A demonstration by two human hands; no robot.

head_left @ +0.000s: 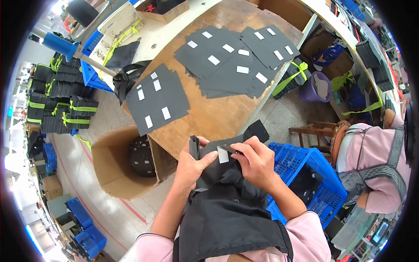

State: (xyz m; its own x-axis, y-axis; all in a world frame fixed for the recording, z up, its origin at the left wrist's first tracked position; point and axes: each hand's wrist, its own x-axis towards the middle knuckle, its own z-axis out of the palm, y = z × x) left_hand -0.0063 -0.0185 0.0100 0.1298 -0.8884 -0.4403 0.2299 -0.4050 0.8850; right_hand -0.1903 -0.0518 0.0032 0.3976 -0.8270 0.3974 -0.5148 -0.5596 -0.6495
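Label [223, 156], white, on dark fabric [213, 171]

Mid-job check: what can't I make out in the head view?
All in the head view:
- Dark tool: grip end, covered by the right hand.
- Black piece: underside, hidden by its upper side and the left hand.
- Dark sheets: lower ones, under overlapping ones.
- Top cardboard box: far side, cut off by the upper edge.
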